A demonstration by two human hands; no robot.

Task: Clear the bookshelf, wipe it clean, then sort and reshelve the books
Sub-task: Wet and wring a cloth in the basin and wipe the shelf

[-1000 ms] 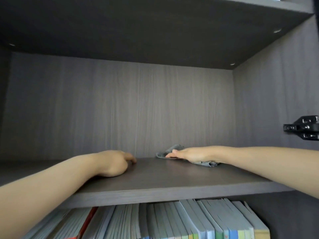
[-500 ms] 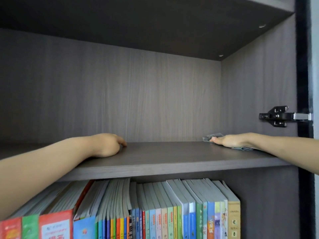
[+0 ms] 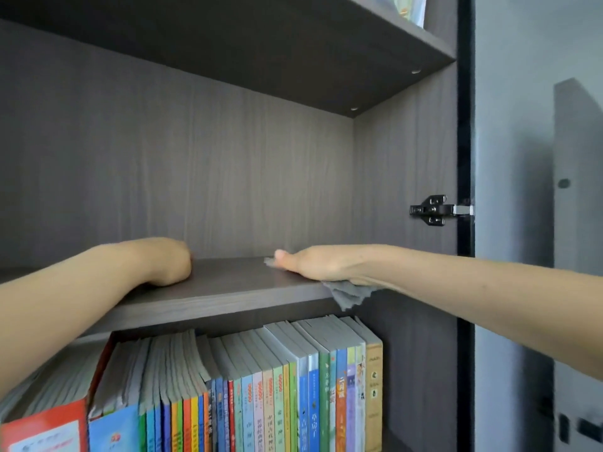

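A dark grey wooden shelf board [image 3: 228, 288] runs across the middle, bare of books. My right hand [image 3: 313, 265] lies flat, fingers straight, pressing a grey cloth [image 3: 349, 293] onto the board near its front edge; a corner of the cloth hangs over that edge. My left hand [image 3: 166, 261] rests on the board at the left with its fingers curled under, holding nothing that shows. Below the board stands a packed row of colourful books [image 3: 261, 396], spines outward.
The cabinet's right side wall [image 3: 404, 177] carries a black door hinge [image 3: 430, 210]. An open glass door [image 3: 522, 223] stands to the right. The shelf above [image 3: 261, 60] overhangs the space; a few books show at its top right corner.
My right hand has slid the cloth from the back right corner toward the front edge, where the cloth now hangs over. The left hand stayed put. The view shifted lower and to the right.
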